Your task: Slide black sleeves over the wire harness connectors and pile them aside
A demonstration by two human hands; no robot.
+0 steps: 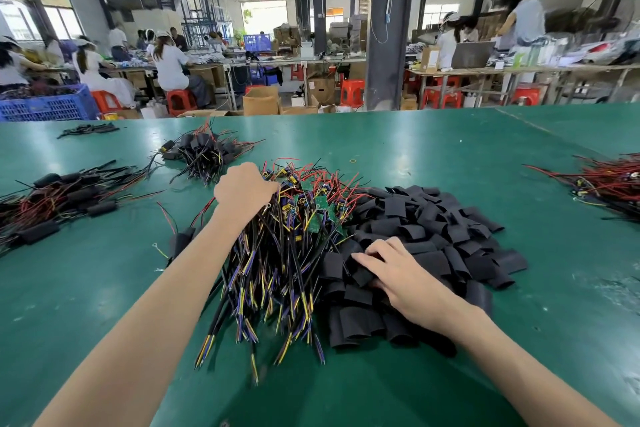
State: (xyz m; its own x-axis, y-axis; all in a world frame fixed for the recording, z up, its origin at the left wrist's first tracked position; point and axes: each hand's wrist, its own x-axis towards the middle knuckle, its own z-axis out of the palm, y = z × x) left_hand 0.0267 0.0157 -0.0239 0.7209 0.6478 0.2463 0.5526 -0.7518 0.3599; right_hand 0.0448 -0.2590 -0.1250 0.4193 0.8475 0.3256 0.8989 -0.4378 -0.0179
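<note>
Several sleeved piles [52, 208] at left, left hand [244, 192] gripping wire harnesses [277, 253], right hand [394, 270] resting on black sleeves [433, 218]

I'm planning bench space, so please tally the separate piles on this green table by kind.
Piles of sleeved harnesses: 2, left and far centre
Piles of bare harnesses: 2, centre and right edge
Piles of loose black sleeves: 1
Small dark bundle, far left, kind unclear: 1
Total: 6
</note>
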